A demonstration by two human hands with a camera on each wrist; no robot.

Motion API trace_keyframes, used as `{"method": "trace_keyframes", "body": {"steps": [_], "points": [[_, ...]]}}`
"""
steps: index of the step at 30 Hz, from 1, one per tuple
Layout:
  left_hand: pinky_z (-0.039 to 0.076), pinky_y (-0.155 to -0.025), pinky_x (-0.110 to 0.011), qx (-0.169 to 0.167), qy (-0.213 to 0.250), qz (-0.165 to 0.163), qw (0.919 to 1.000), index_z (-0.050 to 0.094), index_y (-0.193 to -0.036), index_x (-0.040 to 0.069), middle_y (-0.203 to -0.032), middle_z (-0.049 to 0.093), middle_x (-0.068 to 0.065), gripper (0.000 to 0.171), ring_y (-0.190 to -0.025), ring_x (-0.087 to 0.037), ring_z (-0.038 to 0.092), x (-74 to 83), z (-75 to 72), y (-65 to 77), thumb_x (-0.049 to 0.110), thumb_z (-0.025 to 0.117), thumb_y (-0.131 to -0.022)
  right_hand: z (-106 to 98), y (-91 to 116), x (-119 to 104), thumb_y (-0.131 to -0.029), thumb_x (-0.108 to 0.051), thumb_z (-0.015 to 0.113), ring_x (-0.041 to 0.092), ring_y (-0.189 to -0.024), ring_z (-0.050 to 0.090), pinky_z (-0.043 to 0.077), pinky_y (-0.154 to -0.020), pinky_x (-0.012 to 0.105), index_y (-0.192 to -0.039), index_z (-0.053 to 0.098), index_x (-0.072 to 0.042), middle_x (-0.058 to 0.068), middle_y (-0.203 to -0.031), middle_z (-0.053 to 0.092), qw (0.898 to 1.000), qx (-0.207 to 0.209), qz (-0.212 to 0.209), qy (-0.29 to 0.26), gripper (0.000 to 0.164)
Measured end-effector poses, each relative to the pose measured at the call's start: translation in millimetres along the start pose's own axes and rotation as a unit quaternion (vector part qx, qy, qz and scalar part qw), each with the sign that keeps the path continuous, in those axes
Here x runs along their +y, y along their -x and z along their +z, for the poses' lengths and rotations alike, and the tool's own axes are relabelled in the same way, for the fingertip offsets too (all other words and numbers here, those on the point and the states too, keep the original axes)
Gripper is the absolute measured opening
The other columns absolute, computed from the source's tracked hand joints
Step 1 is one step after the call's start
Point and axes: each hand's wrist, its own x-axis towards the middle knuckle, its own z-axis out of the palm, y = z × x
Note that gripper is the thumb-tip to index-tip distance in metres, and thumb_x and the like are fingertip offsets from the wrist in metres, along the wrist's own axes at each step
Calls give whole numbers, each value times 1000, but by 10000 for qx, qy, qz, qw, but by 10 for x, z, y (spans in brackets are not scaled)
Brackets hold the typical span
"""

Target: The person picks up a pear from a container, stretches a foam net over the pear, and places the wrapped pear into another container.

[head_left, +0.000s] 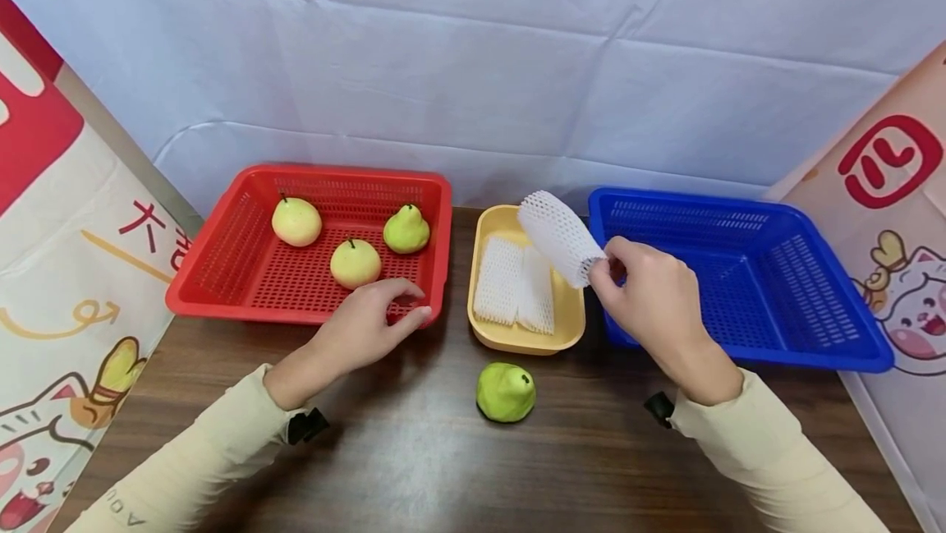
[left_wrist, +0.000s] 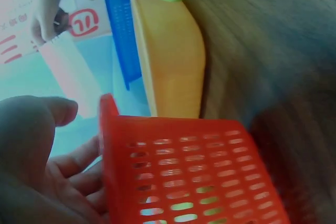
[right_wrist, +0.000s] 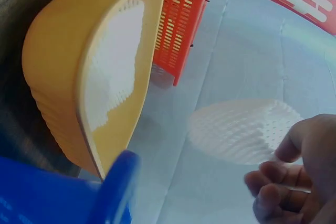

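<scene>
My right hand (head_left: 658, 295) pinches one end of a white foam net sleeve (head_left: 557, 233) between thumb and fingers, holding it tilted above the right side of a yellow tray (head_left: 526, 344). More white foam net sleeves (head_left: 498, 280) lie inside that tray. Over the front right corner of a red basket (head_left: 244, 311), my left hand (head_left: 365, 323) hovers with relaxed fingers and nothing in its grasp. Two round yellowish pears (head_left: 296, 222) and a green pear (head_left: 406, 229) sit in the red basket. Another green pear (head_left: 505, 392) stands on the table in front of the tray.
A blue basket (head_left: 813, 356) stands to the right of the tray, under my right hand. Behind the containers hangs a pale cloth backdrop (head_left: 458, 65). Printed panels (head_left: 66, 311) flank the brown wooden table (head_left: 414, 467).
</scene>
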Motion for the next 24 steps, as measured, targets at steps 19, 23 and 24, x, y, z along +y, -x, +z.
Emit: {"method": "trace_keyframes", "body": {"steps": [19,23,24], "points": [[46,-54,-27,-127,2947,-524,9541,47,-146,8,-109,61,-12,51,-76,-36,61,309,-231,-428,18,66,-100,24,166,-216,-81,-11,56,7,-52,41,34,-45,28,-71,57,-13,-1,-61,49,9896,457,-986,-944,10],[47,-53,-27,-551,3523,-774,9311,47,-148,11,-103,59,-12,50,-73,-32,58,311,-198,-488,17,63,-102,52,188,-245,-80,-11,55,7,-52,41,34,-45,27,-71,58,-13,-3,-61,48,9868,542,-1120,-1035,9],[46,-53,-28,-638,3590,-823,9275,48,-148,12,-101,59,-13,48,-72,-29,58,312,-193,-495,17,63,-102,60,195,-250,-80,-12,55,7,-52,41,34,-45,27,-71,58,-13,-3,-61,48,9863,551,-1148,-1045,9]]}}
